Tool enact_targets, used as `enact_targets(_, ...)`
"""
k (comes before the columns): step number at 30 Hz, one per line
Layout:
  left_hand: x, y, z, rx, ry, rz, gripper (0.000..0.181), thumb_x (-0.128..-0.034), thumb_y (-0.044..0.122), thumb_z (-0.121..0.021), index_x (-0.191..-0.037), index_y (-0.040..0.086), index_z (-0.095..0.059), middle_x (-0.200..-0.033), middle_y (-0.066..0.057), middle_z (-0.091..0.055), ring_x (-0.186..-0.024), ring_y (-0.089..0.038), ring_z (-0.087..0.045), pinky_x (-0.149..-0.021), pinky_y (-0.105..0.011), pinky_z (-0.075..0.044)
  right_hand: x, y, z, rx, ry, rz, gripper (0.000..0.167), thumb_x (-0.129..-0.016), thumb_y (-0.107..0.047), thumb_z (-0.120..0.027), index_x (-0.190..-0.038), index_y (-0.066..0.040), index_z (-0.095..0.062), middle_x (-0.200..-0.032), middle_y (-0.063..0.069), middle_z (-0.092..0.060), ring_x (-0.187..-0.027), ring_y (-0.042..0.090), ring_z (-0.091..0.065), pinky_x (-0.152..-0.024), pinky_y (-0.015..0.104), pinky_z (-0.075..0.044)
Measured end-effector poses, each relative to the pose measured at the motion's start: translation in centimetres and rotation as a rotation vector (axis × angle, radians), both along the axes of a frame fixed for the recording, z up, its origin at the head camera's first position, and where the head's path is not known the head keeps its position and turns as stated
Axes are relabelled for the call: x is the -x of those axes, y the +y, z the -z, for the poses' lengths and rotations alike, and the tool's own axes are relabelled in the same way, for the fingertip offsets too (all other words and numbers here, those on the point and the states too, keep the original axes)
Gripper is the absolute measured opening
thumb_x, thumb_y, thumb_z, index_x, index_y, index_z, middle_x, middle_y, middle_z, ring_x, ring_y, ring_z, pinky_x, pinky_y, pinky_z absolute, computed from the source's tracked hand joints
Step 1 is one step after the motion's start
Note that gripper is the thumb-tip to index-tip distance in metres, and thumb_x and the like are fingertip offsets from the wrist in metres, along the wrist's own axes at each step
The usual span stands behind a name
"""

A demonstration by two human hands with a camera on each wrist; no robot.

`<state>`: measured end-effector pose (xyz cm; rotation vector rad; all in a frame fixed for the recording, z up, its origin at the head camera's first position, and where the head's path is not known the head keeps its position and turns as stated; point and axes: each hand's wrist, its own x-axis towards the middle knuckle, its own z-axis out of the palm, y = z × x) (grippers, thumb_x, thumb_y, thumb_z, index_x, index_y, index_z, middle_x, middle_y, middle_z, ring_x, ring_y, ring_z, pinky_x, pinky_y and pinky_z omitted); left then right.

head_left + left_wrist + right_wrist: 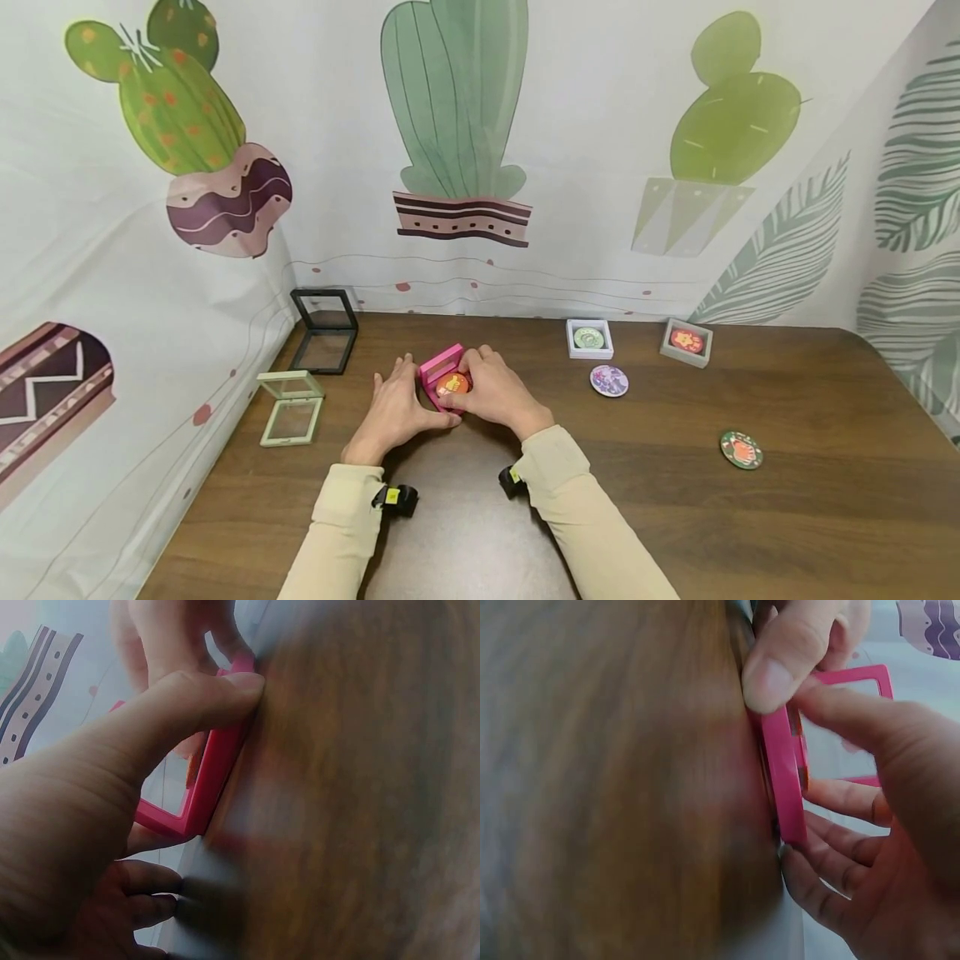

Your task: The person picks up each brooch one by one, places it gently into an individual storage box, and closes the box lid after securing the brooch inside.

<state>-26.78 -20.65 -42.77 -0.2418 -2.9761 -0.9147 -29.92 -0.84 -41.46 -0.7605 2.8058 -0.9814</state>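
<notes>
A pink hinged case [441, 362] stands with its lid raised on the table, between both hands. My left hand [397, 406] grips it, thumb along the near edge and fingers at the far left side. My right hand [501, 390] pinches a round red and yellow badge [452, 384] that lies tilted at the case's base. In the left wrist view the left thumb presses the pink frame [217, 769]. The right wrist view shows the badge's edge [804, 776] beside the pink frame [784, 780], with right fingers around it.
Open black case [325, 350] and pale green case [291, 421] at left. White case [589, 339] with green badge and grey case [687, 342] with red badge at back right. Loose purple badge [609, 381] and green-rimmed badge [741, 450] lie on the table [825, 517].
</notes>
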Motion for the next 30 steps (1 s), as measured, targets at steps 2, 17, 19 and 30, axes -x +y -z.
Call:
enact_targets(2, 0.0, 0.0, 0.0, 0.001, -0.002, 0.000, 0.093, -0.0705, 0.049, -0.096, -0.133, -0.007, -0.055, -0.163, -0.038, -0.031, -0.155, -0.051, -0.023, -0.119, -0.077, -0.008, 0.2, 0.2, 0.2, 0.048, -0.036, -0.012, 0.050, -0.089, -0.039, -0.088, -0.111, -0.003, -0.061, -0.105, 0.006, -0.054, -0.095, 0.020, -0.053, -0.082, 0.035, -0.054)
enact_targets(17, 0.0, 0.0, 0.0, -0.009, 0.011, 0.002, 0.085, -0.0693, 0.049, -0.097, -0.122, -0.004, -0.057, -0.161, -0.037, -0.035, -0.155, -0.051, -0.024, -0.119, -0.077, -0.008, 1.0, 2.2, 0.5, 0.322, -0.246, 0.012, 0.051, -0.093, -0.036, -0.084, -0.122, 0.000, -0.062, -0.106, 0.008, -0.066, -0.090, 0.019, -0.064, -0.076, 0.030, -0.055)
enact_targets(19, 0.0, 0.1, 0.0, -0.018, 0.019, 0.005, 0.080, -0.0688, 0.048, -0.098, -0.118, -0.002, -0.058, -0.160, -0.037, -0.038, -0.154, -0.051, -0.025, -0.119, -0.078, -0.008, 1.0, 2.2, 0.6, 0.328, -0.244, 0.014, 0.049, -0.094, -0.034, -0.083, -0.122, 0.000, -0.063, -0.108, 0.009, -0.067, -0.091, 0.020, -0.065, -0.077, 0.031, -0.056)
enact_targets(30, 0.0, 0.1, 0.1, -0.037, 0.026, 0.002, 0.076, -0.0676, 0.044, -0.099, -0.115, 0.001, -0.058, -0.159, -0.037, -0.039, -0.153, -0.054, -0.024, -0.118, -0.080, -0.006, 1.0, 2.3, 0.6, 0.351, -0.277, 0.019, 0.049, -0.095, -0.032, -0.082, -0.125, 0.001, -0.064, -0.116, 0.010, -0.068, -0.095, 0.020, -0.065, -0.076, 0.029, -0.057)
